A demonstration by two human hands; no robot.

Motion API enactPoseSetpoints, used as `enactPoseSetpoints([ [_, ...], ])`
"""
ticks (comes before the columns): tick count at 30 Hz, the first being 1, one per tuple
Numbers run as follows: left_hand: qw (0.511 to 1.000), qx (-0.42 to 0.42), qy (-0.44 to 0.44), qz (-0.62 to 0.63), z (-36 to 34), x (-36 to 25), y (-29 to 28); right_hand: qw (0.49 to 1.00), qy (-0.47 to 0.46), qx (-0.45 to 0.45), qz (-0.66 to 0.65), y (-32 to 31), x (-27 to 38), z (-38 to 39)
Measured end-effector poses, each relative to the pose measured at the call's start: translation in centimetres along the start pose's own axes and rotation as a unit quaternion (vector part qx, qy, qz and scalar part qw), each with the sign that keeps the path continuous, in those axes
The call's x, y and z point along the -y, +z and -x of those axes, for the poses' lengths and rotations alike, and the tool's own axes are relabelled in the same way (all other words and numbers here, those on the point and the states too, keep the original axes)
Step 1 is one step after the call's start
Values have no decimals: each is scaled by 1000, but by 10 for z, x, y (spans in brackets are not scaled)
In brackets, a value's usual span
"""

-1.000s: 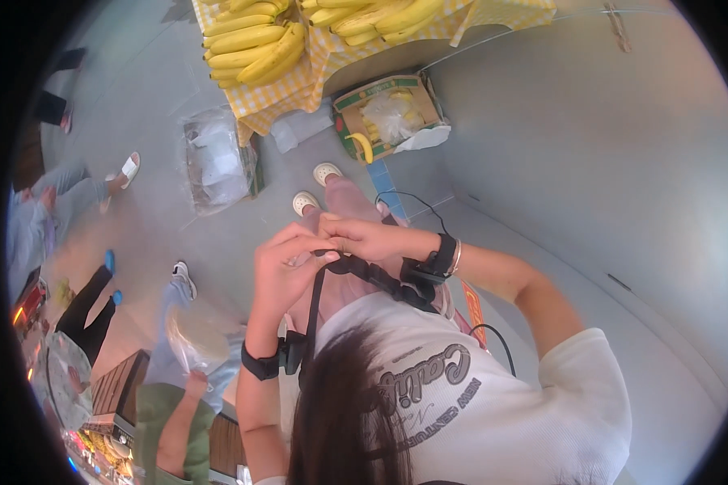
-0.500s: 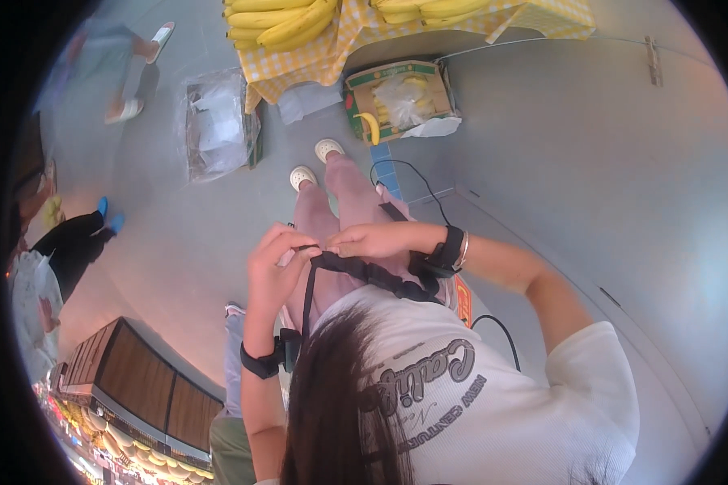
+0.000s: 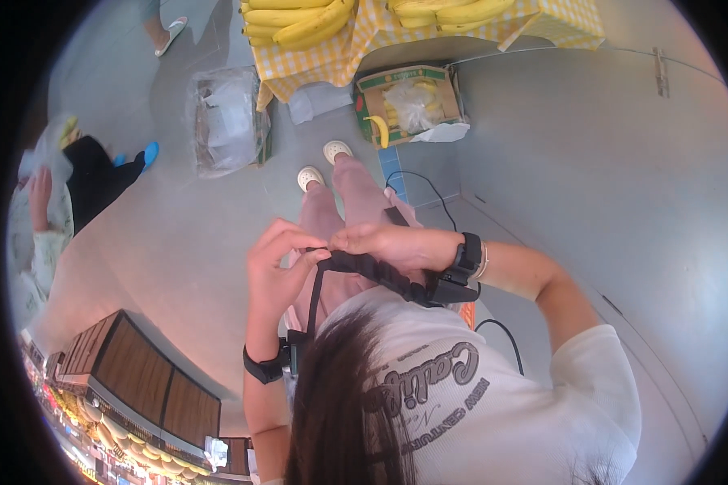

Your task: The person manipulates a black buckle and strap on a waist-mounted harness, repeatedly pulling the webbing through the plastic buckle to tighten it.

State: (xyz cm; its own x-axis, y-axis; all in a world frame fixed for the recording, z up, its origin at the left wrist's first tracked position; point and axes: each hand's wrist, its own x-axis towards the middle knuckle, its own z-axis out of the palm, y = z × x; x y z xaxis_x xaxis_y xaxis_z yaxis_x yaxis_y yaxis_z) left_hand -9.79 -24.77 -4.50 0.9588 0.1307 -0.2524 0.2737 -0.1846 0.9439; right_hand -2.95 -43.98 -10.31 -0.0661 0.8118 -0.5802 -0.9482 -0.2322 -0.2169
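In front of my waist both hands are at a black strap (image 3: 316, 299), which joins a bunched, padded black band (image 3: 380, 273) slanting down to the right. My left hand (image 3: 273, 263) pinches the strap's upper end between thumb and fingertips. My right hand (image 3: 396, 245) meets it there, its thumb and fingers closed on the same end; the palm side is hidden. A black wristband with a small box (image 3: 267, 368) is on my left wrist, and another black wristband (image 3: 463, 267) is on my right wrist, beside a bracelet.
Ahead, bananas (image 3: 311, 24) lie on a yellow checked tablecloth (image 3: 287, 73). Below it sit a cardboard box of bananas (image 3: 370, 85) and a plastic-lined crate (image 3: 226, 121). A black cable (image 3: 433, 187) runs at my right. Another person (image 3: 97, 178) is at far left; a wooden-sided stand (image 3: 137, 372) is lower left.
My hands keep their hold on the strap with barely any movement. At the left, a person in blue shoes has shifted; the passer-by at the top left has moved mostly out of view.
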Motion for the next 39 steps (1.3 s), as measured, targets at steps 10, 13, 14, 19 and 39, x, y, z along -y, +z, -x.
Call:
enactPoseSetpoints([
  [10,973,36,-201,113,59,18,24,978,-22,-73,194,7,9,4],
  [13,961,110,-214,135,58,11,17,955,-70,-43,285,13,8,2],
  [14,940,107,-287,149,55,-1,14,936,-95,-32,337,15,10,3],
  [19,910,5,-303,284,65,5,23,856,-215,-3,471,45,25,28],
  [39,932,205,-200,221,48,-40,6,972,-199,124,25,55,-15,59],
])
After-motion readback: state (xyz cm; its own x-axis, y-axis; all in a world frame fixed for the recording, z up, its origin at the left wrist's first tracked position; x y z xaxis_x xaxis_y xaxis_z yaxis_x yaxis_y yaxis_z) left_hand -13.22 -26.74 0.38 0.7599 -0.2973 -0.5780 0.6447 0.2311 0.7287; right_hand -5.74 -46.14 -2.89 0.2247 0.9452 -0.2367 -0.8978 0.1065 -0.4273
